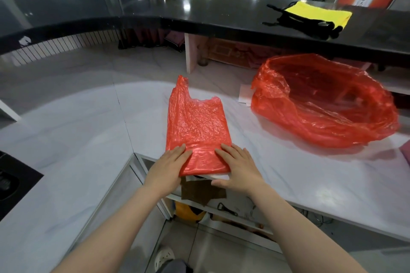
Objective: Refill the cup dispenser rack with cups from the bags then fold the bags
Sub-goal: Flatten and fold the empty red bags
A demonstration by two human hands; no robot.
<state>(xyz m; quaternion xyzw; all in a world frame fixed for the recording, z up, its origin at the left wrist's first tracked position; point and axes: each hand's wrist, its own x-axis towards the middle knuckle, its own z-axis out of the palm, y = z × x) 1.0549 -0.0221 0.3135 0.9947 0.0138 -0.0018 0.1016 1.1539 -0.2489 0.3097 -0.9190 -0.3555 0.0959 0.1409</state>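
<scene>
Pressing the flattened red bag [197, 126] against the white counter [310, 175], the left hand [168, 166] and right hand [239, 168] lie on its near end with fingers straight, gripping nothing, likely to smooth out air before a fold. Right of this bag, a second red bag [326, 104] sits open and puffed, apparently awaiting folding.

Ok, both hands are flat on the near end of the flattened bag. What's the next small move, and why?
Probably fold the near end away from you, over the rest. The flattened bag lies smooth and narrow on the counter, left hand and right hand pressing its near end, which overhangs the edge. The second bag is still open.
</scene>
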